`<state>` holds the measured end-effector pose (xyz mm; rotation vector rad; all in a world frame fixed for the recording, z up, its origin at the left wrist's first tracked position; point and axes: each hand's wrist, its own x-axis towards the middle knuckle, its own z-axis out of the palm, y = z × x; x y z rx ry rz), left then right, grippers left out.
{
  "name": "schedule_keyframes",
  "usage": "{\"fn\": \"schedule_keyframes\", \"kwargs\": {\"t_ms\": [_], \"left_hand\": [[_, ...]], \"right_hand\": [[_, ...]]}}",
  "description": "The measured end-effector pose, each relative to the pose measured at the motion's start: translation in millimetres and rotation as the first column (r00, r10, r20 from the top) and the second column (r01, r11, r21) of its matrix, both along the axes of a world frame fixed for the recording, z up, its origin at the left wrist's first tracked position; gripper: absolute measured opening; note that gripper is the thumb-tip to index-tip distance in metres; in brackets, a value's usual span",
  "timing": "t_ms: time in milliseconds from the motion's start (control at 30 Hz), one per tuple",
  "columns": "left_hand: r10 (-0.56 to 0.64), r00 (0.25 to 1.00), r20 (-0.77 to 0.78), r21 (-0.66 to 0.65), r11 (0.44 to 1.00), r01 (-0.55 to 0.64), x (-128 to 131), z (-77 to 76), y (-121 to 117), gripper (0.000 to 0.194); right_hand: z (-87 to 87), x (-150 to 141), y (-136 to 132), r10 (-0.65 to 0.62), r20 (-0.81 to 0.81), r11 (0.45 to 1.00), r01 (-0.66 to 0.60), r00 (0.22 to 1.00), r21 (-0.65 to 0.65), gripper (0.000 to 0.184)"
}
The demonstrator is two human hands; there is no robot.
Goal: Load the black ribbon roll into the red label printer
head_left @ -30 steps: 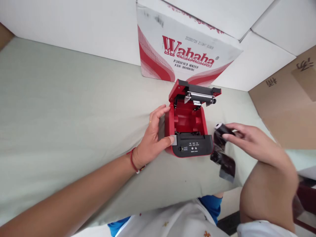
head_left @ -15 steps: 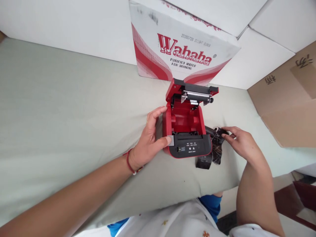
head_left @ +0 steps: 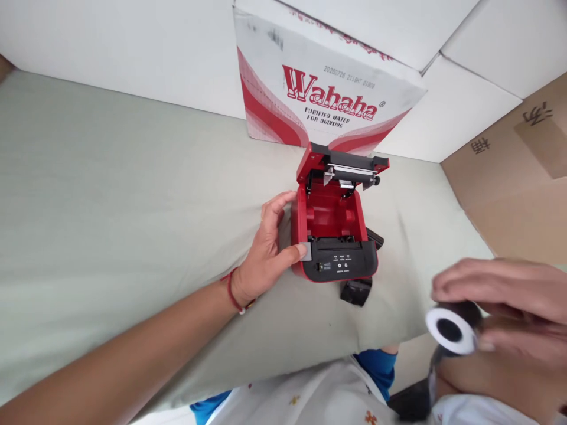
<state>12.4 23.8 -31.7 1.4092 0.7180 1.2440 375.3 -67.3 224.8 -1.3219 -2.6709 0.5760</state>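
A red and black label printer (head_left: 339, 221) stands on the cloth-covered table with its lid (head_left: 349, 165) tipped up and its red bay exposed. My left hand (head_left: 268, 254) grips the printer's left side, thumb on the grey button (head_left: 306, 251) at its front corner. Off to the right, my right hand (head_left: 509, 295) is raised over the table edge, smeared a little by motion. Its fingers are closed round a dark paper roll (head_left: 433, 327), whose white end ring and dark centre face me. A dark strip seems to trail below the roll.
Black crumpled pieces lie beside the printer, one in front (head_left: 357, 291) and one at its right (head_left: 375, 238). Behind it stands a Wahaha water carton (head_left: 332, 100) against white boxes (head_left: 155, 53). A brown carton (head_left: 509, 195) borders the right side.
My right hand has lifted the dark roll from beside the printer and brought it right and towards me. My left hand and the printer stay nearly as they were.
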Motion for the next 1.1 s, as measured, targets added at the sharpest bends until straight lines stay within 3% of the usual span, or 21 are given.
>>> {"fn": "schedule_keyframes", "kwargs": {"t_ms": [33, 133, 200, 300, 433, 600, 700, 767, 833, 933, 1033, 1100], "left_hand": [[0.002, 1.000, -0.003, 0.002, 1.000, -0.002, 0, 0.2, 0, 0.091], [0.014, 1.000, -0.014, 0.015, 1.000, -0.013, 0, 0.5, 0, 0.092], [0.018, 1.000, -0.019, 0.022, 1.000, -0.018, 0, 0.5, -1, 0.092], [0.011, 1.000, -0.006, 0.023, 1.000, -0.011, 1, 1.0, -1, 0.089], [0.004, 1.000, 0.017, 0.034, 0.999, -0.004, 3, 3.2, -2, 0.086], [0.004, 1.000, 0.002, 0.031, 1.000, -0.004, 1, 6.1, -3, 0.088], [0.004, 1.000, -0.019, 0.037, 0.999, -0.003, -1, 6.1, -5, 0.088], [0.029, 0.999, -0.042, 0.071, 0.997, -0.026, -1, 6.3, -7, 0.085], [0.085, 0.993, -0.080, 0.145, 0.987, -0.072, 0, 7.7, -9, 0.078], [0.240, 0.958, -0.157, 0.357, 0.918, -0.172, 1, 13.1, -15, 0.072], [0.428, 0.891, -0.153, 0.618, 0.745, -0.252, 2, 20.3, -25, 0.074], [0.476, 0.866, -0.151, 0.738, 0.637, -0.221, 3, 24.5, -32, 0.073]], "right_hand": [[-2.5, -16, 12, 0.073, -0.029, 0.994, -0.075, 0.997, -0.077, 0.031], [-24.6, -71, 56, -0.005, -0.091, 1.000, 0.005, 0.996, 0.010, 0.023], [-42.7, -102, 78, -0.078, -0.043, 0.995, 0.081, 0.996, 0.059, 0.025], [-60.6, -135, 97, -0.235, 0.191, 0.971, 0.221, 0.953, 0.089, 0.031], [-64.7, -162, 108, -0.321, 0.493, 0.939, 0.338, 0.809, 0.058, 0.041], [-73.9, -172, 121, -0.324, 0.527, 0.935, 0.351, 0.786, 0.051, 0.051], [-80.5, -157, 123, -0.290, 0.437, 0.952, 0.303, 0.851, 0.042, 0.054], [-77.2, -140, 118, -0.165, 0.253, 0.986, 0.159, 0.953, 0.044, 0.048], [-65.7, -123, 107, 0.061, 0.039, 0.997, -0.063, 0.997, 0.054, 0.038], [-42.4, -109, 86, 0.275, -0.095, 0.961, -0.274, 0.957, 0.032, 0.031], [-29.1, -105, 71, 0.307, -0.055, 0.952, -0.306, 0.950, 0.017, 0.037], [-28.1, -103, 67, 0.337, -0.012, 0.942, -0.337, 0.942, 0.008, 0.043]]}}
